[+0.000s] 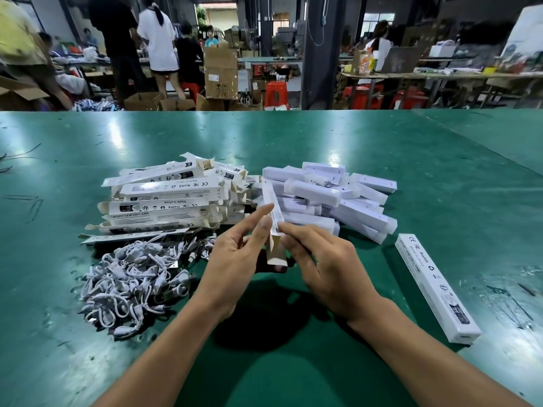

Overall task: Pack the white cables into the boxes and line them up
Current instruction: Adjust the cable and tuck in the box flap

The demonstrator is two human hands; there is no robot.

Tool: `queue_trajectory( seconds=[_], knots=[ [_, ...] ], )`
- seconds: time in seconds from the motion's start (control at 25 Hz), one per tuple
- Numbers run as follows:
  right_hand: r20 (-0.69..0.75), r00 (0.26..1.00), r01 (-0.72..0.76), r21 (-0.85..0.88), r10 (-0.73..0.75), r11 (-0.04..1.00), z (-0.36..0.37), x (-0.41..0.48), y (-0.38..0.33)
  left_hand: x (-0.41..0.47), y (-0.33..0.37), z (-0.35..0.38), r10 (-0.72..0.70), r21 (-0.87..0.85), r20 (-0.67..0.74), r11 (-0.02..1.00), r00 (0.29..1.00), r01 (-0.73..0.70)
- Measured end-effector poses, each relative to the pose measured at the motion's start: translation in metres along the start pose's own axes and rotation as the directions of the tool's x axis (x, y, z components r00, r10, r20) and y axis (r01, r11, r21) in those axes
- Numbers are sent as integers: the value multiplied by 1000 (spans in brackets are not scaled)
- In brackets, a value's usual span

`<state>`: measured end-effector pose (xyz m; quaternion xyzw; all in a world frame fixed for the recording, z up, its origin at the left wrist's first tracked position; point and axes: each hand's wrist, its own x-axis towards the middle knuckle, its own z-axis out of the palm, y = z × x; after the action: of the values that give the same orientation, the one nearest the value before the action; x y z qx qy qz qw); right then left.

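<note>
Holding one box (274,230) above green table (411,157), mid-assembly. White cables (132,286) heaped near left; flat cartons (170,198) stacked behind them. Left hand (235,254), fingers extended, braces box side, thumb apparently beneath. Right hand (323,265) pinches opposite edge. Near flap (276,254) open: square tube fully, mouth toward body, before fetching cable. Wrapped units (338,201) and closed box (435,286) at right.

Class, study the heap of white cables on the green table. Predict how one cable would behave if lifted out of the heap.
Probably floppy: the white cables lie in limp loops, unlike the stiff-looking box. Likely to snag: loops and plugs interlock, so neighbours may lift too. Probably light, being thin.
</note>
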<state>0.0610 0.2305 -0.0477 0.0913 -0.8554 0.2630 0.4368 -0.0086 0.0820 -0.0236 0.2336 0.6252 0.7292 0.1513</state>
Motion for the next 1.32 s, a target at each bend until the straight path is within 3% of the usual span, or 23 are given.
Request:
queue_trajectory(
  seconds=[0.24,0.52,0.72,0.88,1.08,1.32],
  knots=[
    [-76,997,-31,15,32,999,-3,1,2,-2,5,-7,43,21,177,999,983,-48],
    [-81,980,-161,198,180,967,-2,3,-4,2,1,-8,61,70,83,995,995,-67],
    [-117,986,-95,169,116,981,-2,2,-4,1,0,-6,95,26,55,995,994,-97],
    [-47,994,-87,154,95,984,-2,0,-6,0,4,-7,100,-19,13,995,995,-100],
    [-19,996,-86,195,91,977,1,0,-5,2,8,-8,36,-116,13,993,999,-34],
    [40,969,-240,373,242,896,1,2,-13,6,8,-17,-72,-207,132,973,989,99]
  ],
)
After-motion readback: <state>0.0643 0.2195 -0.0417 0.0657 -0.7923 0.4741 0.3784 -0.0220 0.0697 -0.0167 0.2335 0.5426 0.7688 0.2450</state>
